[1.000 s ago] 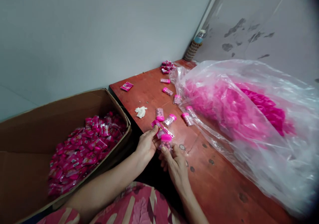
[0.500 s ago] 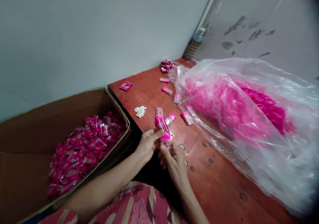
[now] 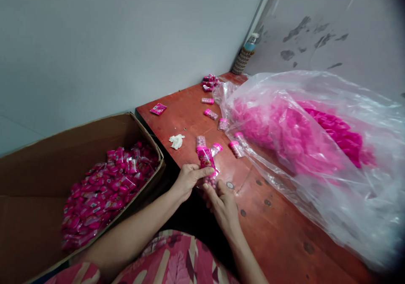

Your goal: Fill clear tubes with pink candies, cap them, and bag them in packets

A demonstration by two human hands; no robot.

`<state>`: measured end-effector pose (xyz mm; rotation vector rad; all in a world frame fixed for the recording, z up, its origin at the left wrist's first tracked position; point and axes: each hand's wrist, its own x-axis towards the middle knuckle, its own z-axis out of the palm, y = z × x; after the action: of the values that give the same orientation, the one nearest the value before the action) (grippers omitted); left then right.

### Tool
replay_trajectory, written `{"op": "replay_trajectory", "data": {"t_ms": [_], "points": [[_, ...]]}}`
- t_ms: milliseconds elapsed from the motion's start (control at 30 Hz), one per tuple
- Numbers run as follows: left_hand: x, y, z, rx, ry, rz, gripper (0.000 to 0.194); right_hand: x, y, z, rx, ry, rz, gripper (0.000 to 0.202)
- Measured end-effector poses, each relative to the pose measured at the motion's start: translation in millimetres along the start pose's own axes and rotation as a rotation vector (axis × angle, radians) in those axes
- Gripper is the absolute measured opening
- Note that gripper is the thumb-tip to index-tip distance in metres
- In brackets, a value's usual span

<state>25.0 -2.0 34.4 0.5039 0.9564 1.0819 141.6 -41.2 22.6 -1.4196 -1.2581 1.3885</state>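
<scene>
Between my hands is a small clear jar of pink balls [image 3: 209, 182], with a printed pink sleeve [image 3: 206, 157] at its far end. My left hand [image 3: 189, 182] is closed around it, thumb lying across the sleeve and the jar's top. My right hand [image 3: 222, 202] pinches the jar's near end; its other fingers are partly hidden. Just beyond the sleeve, another jar [image 3: 201, 141] lies on the red table [image 3: 268, 229], and a pink-capped jar [image 3: 216, 149] lies to its right.
At left, a cardboard box [image 3: 28, 157] holds a heap of pink packed jars [image 3: 104, 191]. A clear plastic bag [image 3: 357, 199] of pink sleeves covers the table's right. Several jars, a flat pink packet [image 3: 158, 108], white crumpled scrap [image 3: 176, 141] and a bottle [image 3: 245, 53] are farther back.
My left thumb has slid a little toward the jar's near end, and more of the sleeve's print shows. The view has shifted slightly; both hands keep their grip.
</scene>
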Motion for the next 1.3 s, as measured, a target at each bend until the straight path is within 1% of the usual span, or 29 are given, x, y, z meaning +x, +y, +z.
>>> {"op": "replay_trajectory", "data": {"t_ms": [33, 67, 200, 233, 267, 367, 400, 433, 467, 533, 567, 600, 667, 733, 767, 833, 900, 933, 1000, 1067, 1200, 1300], "points": [[-0.3, -0.2, 0.4, 0.009, 0.010, 0.003, 0.027, 0.2, -0.9, -0.1, -0.050, 0.037, -0.021, 0.030], [-0.7, -0.3, 0.7, 0.016, 0.016, 0.009, 0.026, 0.4, -1.7, -0.3, -0.062, 0.038, -0.027, 0.030], [-2.3, 0.7, 1.3, 0.041, -0.016, 0.018, 0.027, 2.1, -2.2, -0.8, 0.125, -0.156, 0.041, 0.032], [-2.5, 0.8, 1.5, 0.042, -0.028, 0.011, 0.027, 2.7, -1.6, -1.0, 0.145, -0.165, 0.047, 0.032], [-2.5, 0.7, 1.8, 0.038, -0.033, 0.002, 0.027, 3.3, -1.0, -1.0, 0.132, -0.143, 0.041, 0.031], [-1.9, -0.7, 2.0, 0.022, -0.008, -0.016, 0.027, 4.1, 0.3, -0.7, 0.018, 0.002, -0.011, 0.029], [-1.8, -1.3, 1.7, 0.016, 0.000, -0.017, 0.028, 3.9, 0.3, -0.6, 0.022, 0.002, -0.008, 0.029], [-1.8, -1.8, 1.2, 0.008, -0.001, -0.015, 0.028, 3.7, 0.2, -0.6, 0.066, -0.034, 0.017, 0.029], [-2.0, -2.2, 0.4, 0.002, -0.011, -0.009, 0.028, 3.3, 0.0, -0.6, 0.142, -0.097, 0.059, 0.030], [-3.2, -2.7, -1.4, -0.013, -0.059, -0.010, 0.027, 2.6, 0.0, -1.0, 0.295, -0.217, 0.139, 0.031], [-4.0, -2.9, -2.3, -0.021, -0.093, -0.020, 0.026, 2.4, 0.0, -1.2, 0.323, -0.238, 0.151, 0.032], [-5.0, -3.2, -2.9, -0.025, -0.125, -0.036, 0.026, 2.4, 0.0, -1.4, 0.302, -0.223, 0.134, 0.032], [-7.3, -3.6, -3.7, -0.020, -0.150, -0.066, 0.027, 2.9, -0.5, -1.4, 0.161, -0.136, 0.064, 0.032], [-9.5, -3.5, -3.8, -0.006, -0.125, -0.070, 0.028, 3.6, -1.7, -1.1, 0.027, -0.056, 0.005, 0.030], [-10.4, -3.0, -4.0, 0.002, -0.112, -0.065, 0.028, 3.8, -2.3, -0.9, 0.009, -0.050, -0.008, 0.029], [-11.7, -1.3, -4.9, 0.007, -0.107, -0.058, 0.030, 3.2, -2.9, -0.8, 0.083, -0.123, -0.012, 0.028], [-12.2, 0.7, -6.9, -0.011, -0.092, -0.040, 0.031, 1.2, -1.5, -1.3, 0.237, -0.206, -0.003, 0.027], [-12.3, 1.2, -7.9, -0.022, -0.078, -0.030, 0.031, -0.2, 0.1, -1.7, 0.312, -0.219, 0.007, 0.027], [-12.8, 0.1, -9.5, -0.027, -0.051, -0.011, 0.030, -2.6, 4.4, -2.3, 0.433, -0.195, 0.031, 0.028], [-14.0, -3.9, -9.1, -0.012, -0.055, -0.023, 0.029, -3.2, 8.2, -1.6, 0.511, -0.148, 0.055, 0.026], [-20.9, -12.2, -5.6, -0.050, -0.098, -0.042, 0.028, 3.4, 7.2, 6.3, 0.619, -0.105, 0.097, 0.024], [-31.0, -8.0, -9.5, -0.092, -0.154, -0.016, 0.026, 10.4, -0.7, 14.0, 0.632, -0.116, 0.117, 0.029]]}}
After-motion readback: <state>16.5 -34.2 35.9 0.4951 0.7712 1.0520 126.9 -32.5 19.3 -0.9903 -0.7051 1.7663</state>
